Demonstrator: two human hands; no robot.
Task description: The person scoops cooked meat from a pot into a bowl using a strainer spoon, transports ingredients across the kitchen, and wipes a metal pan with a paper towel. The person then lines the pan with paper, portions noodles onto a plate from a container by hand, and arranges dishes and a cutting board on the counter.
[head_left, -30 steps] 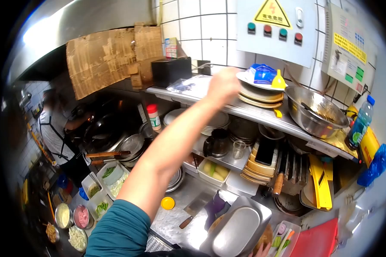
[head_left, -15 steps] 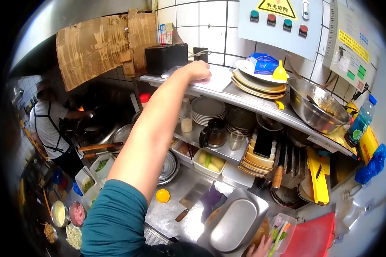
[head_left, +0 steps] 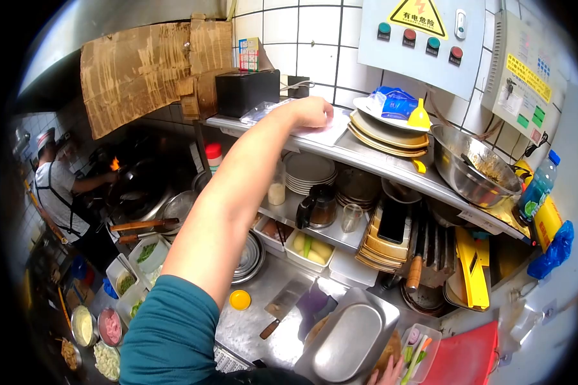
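Observation:
My left hand (head_left: 312, 113) reaches up to the top shelf, its fingers curled down over a white sheet (head_left: 335, 130) lying there. What the fingers hold, if anything, is hidden. Clear plastic film (head_left: 261, 113) lies beside the wrist. Low in the view, my right hand (head_left: 388, 373) is partly cut off by the frame, fingers stretched out. It lies by a clear box of vegetables (head_left: 428, 359) and near a steel pan (head_left: 347, 340) turned bottom up. A cleaver (head_left: 284, 301) rests flat on the steel counter (head_left: 237, 330).
Stacked plates (head_left: 392, 138) and a steel bowl (head_left: 472, 160) stand on the shelf's right. Below are a glass jug (head_left: 321, 206), a phone (head_left: 392, 221) and a yellow slicer (head_left: 472, 269). A co-worker (head_left: 61, 192) stands at a wok (head_left: 138, 186) with flame on the left.
My left hand has shifted slightly right along the shelf, fingers still curled. My right hand has barely moved. At the left, the co-worker's head and arm have moved and the flame looks brighter.

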